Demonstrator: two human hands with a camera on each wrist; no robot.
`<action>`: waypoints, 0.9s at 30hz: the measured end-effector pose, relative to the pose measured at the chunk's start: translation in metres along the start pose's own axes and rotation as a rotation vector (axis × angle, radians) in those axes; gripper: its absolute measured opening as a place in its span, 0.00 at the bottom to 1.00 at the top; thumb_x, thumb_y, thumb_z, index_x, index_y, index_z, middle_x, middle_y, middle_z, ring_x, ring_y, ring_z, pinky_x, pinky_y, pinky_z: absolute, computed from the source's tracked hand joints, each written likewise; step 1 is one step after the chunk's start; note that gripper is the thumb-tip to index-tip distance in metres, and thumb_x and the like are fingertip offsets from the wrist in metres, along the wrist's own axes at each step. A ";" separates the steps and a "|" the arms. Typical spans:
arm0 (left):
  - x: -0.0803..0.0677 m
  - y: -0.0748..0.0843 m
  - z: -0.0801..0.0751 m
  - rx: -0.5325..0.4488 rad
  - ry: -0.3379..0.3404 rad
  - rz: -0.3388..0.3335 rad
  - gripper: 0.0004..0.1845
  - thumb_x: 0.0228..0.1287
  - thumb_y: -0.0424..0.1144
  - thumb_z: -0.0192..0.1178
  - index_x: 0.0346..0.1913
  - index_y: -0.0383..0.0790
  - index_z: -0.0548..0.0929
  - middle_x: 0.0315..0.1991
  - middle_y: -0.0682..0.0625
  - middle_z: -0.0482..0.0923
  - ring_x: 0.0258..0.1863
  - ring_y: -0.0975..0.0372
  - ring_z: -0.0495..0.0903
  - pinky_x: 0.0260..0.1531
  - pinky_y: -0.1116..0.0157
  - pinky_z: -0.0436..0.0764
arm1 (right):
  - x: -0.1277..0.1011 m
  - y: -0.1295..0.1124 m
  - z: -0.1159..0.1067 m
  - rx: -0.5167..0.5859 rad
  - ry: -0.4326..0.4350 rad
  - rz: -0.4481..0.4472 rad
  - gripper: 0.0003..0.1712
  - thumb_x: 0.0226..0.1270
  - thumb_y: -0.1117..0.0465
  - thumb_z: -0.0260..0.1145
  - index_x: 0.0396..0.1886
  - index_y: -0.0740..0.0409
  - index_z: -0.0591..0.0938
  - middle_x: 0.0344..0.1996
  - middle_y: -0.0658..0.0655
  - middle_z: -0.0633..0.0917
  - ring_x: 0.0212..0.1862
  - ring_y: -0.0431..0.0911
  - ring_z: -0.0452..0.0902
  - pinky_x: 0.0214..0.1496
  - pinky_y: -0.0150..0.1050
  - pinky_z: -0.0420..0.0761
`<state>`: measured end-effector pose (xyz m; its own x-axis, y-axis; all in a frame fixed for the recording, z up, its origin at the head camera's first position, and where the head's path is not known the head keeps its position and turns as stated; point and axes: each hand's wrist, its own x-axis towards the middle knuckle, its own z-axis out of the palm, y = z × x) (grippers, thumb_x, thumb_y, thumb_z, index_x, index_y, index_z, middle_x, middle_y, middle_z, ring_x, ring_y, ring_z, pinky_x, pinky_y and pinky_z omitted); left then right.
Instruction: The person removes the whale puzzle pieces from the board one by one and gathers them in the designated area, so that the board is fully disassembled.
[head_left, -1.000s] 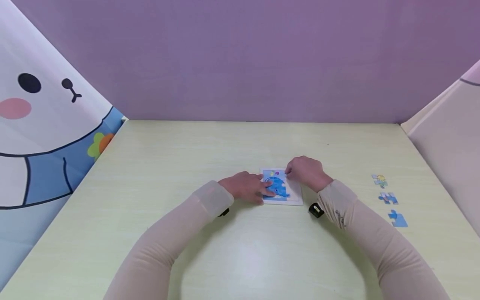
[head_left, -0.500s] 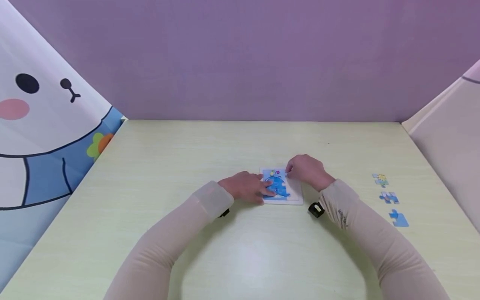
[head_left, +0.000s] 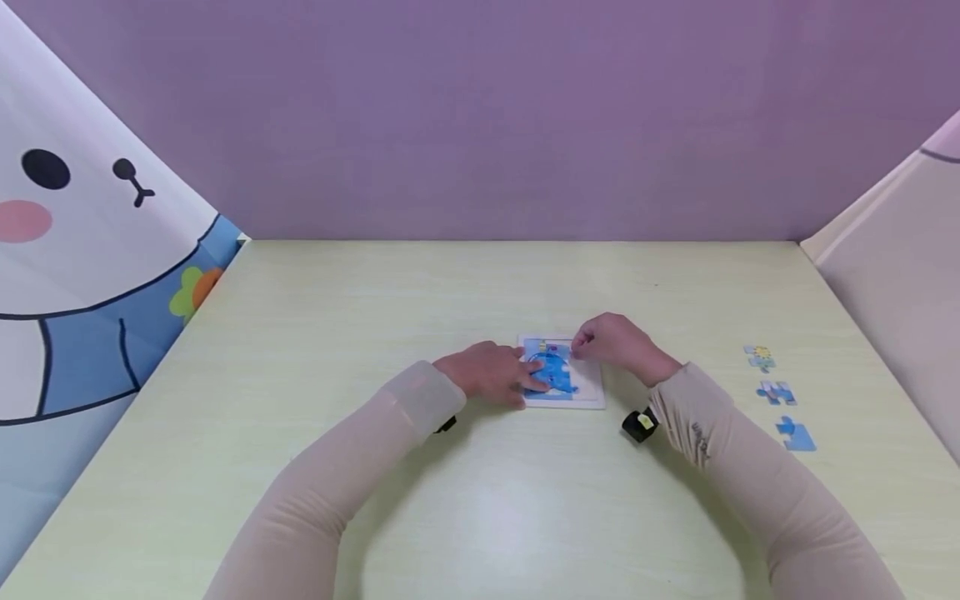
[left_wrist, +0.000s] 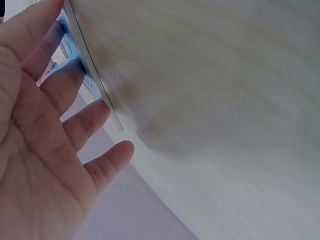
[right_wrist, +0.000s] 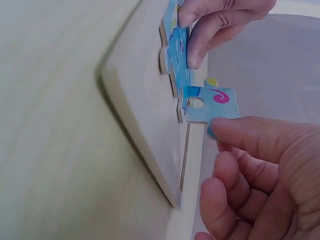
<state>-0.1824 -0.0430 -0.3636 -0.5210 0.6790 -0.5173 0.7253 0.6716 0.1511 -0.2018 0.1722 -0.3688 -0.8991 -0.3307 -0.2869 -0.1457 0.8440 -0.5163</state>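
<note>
A small square puzzle board [head_left: 592, 386] lies mid-table with a blue animal picture partly laid in it. My left hand [head_left: 491, 371] rests flat on its left side, and its straight fingers [right_wrist: 215, 22] press on the blue pieces [right_wrist: 176, 52]. In the left wrist view the left hand [left_wrist: 45, 140] is spread against the board's edge [left_wrist: 95, 80]. My right hand [head_left: 615, 342] is at the board's far right corner. Its thumb and curled fingers [right_wrist: 250, 145] hold a light-blue puzzle piece [right_wrist: 212, 102] with a pink swirl, which stands tilted above the board [right_wrist: 145, 100].
Three loose puzzle pieces lie in a column at the right: a yellow-topped one [head_left: 760, 357], a blue-and-white one [head_left: 776, 392] and a blue one [head_left: 795, 435]. A purple wall stands behind the table, with a cartoon panel on the left and a pale panel on the right.
My right wrist and forearm have shifted slightly right and toward me while the hand stays at the board's corner. The left hand has not moved.
</note>
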 end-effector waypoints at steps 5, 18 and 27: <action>-0.001 0.001 0.001 -0.035 -0.006 -0.012 0.26 0.71 0.50 0.55 0.70 0.66 0.66 0.76 0.58 0.52 0.76 0.54 0.49 0.69 0.48 0.58 | -0.005 0.002 -0.002 0.005 0.020 0.000 0.11 0.64 0.63 0.66 0.41 0.65 0.87 0.39 0.59 0.87 0.38 0.48 0.76 0.43 0.43 0.76; -0.003 -0.001 0.001 -0.027 0.010 -0.011 0.25 0.72 0.50 0.54 0.70 0.65 0.67 0.76 0.58 0.53 0.76 0.54 0.49 0.70 0.50 0.59 | -0.015 0.019 -0.012 0.043 0.042 0.000 0.10 0.63 0.64 0.65 0.39 0.67 0.86 0.33 0.57 0.86 0.33 0.46 0.72 0.37 0.38 0.71; 0.004 0.001 0.003 -0.051 0.027 0.016 0.24 0.72 0.49 0.52 0.70 0.65 0.67 0.75 0.58 0.53 0.76 0.55 0.48 0.70 0.52 0.58 | -0.031 0.043 -0.020 0.085 0.049 0.055 0.10 0.65 0.63 0.64 0.38 0.66 0.85 0.32 0.56 0.85 0.33 0.46 0.72 0.35 0.37 0.70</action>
<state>-0.1823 -0.0412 -0.3682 -0.5217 0.6971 -0.4919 0.7103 0.6743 0.2022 -0.1882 0.2270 -0.3659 -0.9240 -0.2626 -0.2781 -0.0623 0.8207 -0.5680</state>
